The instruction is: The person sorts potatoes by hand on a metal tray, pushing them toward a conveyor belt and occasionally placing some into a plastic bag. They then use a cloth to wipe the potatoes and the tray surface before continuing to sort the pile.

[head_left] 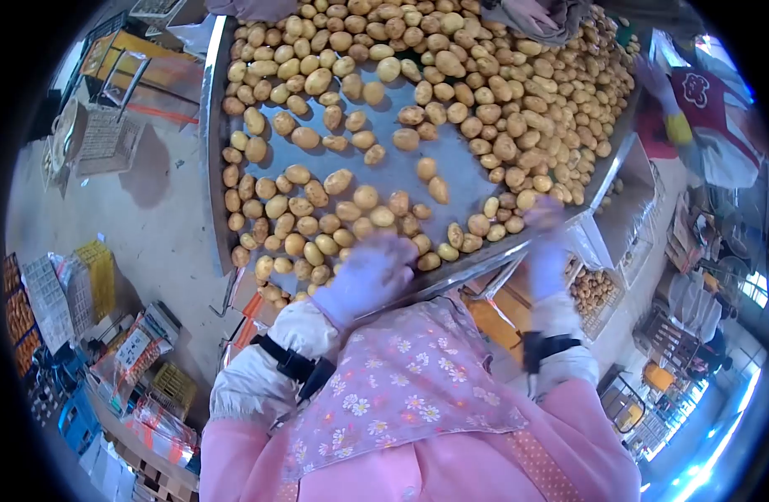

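Observation:
Many small yellow-brown potatoes [306,138] lie on a metal sorting table [373,124] with raised edges. My left hand [372,272], in a pale purple glove, is low over the potatoes at the near edge, its fingers apart and touching or just above them. On the right, my right hand [546,230], gloved the same way, is at the table's near right edge beside the large heap of potatoes [539,117]. Motion smears its fingers, so whether it holds a potato is hidden.
Across the table are other people's hands and sleeves [547,18]. A co-worker in a dark red garment [702,100] stands at the right. A crate of potatoes [593,290] sits below the right edge. Baskets [108,142] and stacked crates [54,297] stand on the floor at left.

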Tool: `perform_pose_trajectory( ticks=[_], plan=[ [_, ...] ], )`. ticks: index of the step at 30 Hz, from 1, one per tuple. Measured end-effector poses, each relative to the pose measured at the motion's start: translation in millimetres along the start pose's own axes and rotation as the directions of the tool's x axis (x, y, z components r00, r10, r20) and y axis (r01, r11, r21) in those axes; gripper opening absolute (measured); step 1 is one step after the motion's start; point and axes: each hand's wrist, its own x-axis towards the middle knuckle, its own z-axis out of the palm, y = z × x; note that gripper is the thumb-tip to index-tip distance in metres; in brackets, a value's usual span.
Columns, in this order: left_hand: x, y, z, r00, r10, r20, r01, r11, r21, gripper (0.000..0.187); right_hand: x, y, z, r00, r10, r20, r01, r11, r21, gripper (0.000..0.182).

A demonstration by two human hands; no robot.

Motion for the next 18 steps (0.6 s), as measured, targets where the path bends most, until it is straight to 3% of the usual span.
perform_pose_trajectory(
  ticks=[1,2,3,5,6,8,9,11,12,14,16,17,18],
  plan=[
    [8,-2,-9,0.961,0.236,-0.146,-0.155,0.892,0.425,0.048,12,17,-45,0.922,0.087,-0.377,-0.093,0.996,0.004,0.032],
    [18,7,-26,0.987,0.118,-0.109,-0.061,0.904,0.424,0.046,20,24,-88,0.807,-0.413,-0.423,0.102,0.802,-0.589,0.038],
    [21,-6,-28,0.985,0.154,-0.083,-0.093,0.861,0.5,0.05,16,20,-92,0.802,-0.408,-0.435,0.088,0.803,-0.59,0.038],
    [28,-23,-20,0.978,0.2,-0.061,-0.129,0.808,0.575,0.054,22,9,-89,0.856,-0.203,-0.476,-0.157,0.774,-0.613,0.037],
    [30,-24,-15,0.982,0.179,-0.065,-0.112,0.817,0.565,0.054,33,42,-59,0.903,-0.083,-0.422,0.0,0.981,-0.193,0.034],
    [25,-23,-11,0.986,0.155,-0.064,-0.094,0.826,0.555,0.054,7,-26,42,0.996,-0.075,-0.054,0.08,0.99,0.113,0.025],
    [20,-23,-14,0.983,0.159,-0.094,-0.084,0.836,0.542,0.052,2,32,88,0.887,-0.416,0.197,0.461,0.813,-0.357,0.028],
    [5,-24,-21,0.98,0.136,-0.145,-0.03,0.822,0.569,0.049,-15,-32,168,0.805,-0.165,0.569,0.51,0.682,-0.524,0.035],
    [-5,-30,-23,0.98,0.13,-0.148,-0.023,0.821,0.571,0.049,-21,-30,201,0.858,-0.234,0.458,0.475,0.7,-0.533,0.033],
    [-25,-48,-35,0.98,0.06,-0.192,0.066,0.805,0.589,0.045,-17,-43,214,0.835,-0.222,0.503,0.513,0.645,-0.567,0.031],
    [-50,-58,-51,0.979,0.032,-0.2,0.093,0.805,0.586,0.04,-5,-39,213,0.719,-0.086,0.689,0.567,0.645,-0.512,0.028],
    [-63,-64,-60,0.986,0.038,-0.165,0.067,0.809,0.584,0.039,-6,-36,199,0.785,-0.204,0.585,0.486,0.787,-0.379,0.028],
    [-77,-70,-69,0.991,0.041,-0.126,0.04,0.816,0.577,0.038,-5,-25,178,0.801,-0.402,0.443,0.559,0.766,-0.317,0.026]
  ],
)
